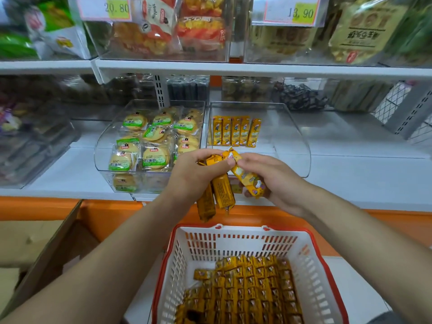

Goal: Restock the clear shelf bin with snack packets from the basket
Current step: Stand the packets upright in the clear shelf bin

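The top of the picture is blurry. The bags on the high shelf are cut off, so their words are hard to read. Two price tags up there are easy to read: the left tag (117,8) says 20.80 and the right tag (301,12) says 13.90. The dark things at the far back of the middle shelf are too fuzzy to name. The bottom edge cuts off the near end of the basket (233,244). A cardboard box (46,253) on the left is cut off too.

The left hand (198,174) grips a bunch of packets (222,195) by their tops, and they hang down (two show well, and the fingers hide the rest). The right hand (275,181) has its fingers curled round a single packet (249,180). Both hands are above the basket, just in front of the clear shelf bin (285,127). The writing on the yellow wrappers is too small to read.

Inside the clear shelf bin, a row of packets (236,131) stands at the far left, five of them side by side. The white basket with a red rim holds a heap of packets (252,284). Just left of the clear shelf bin, a second bin (102,141) holds round biscuits (155,157) with green labels I cannot read.
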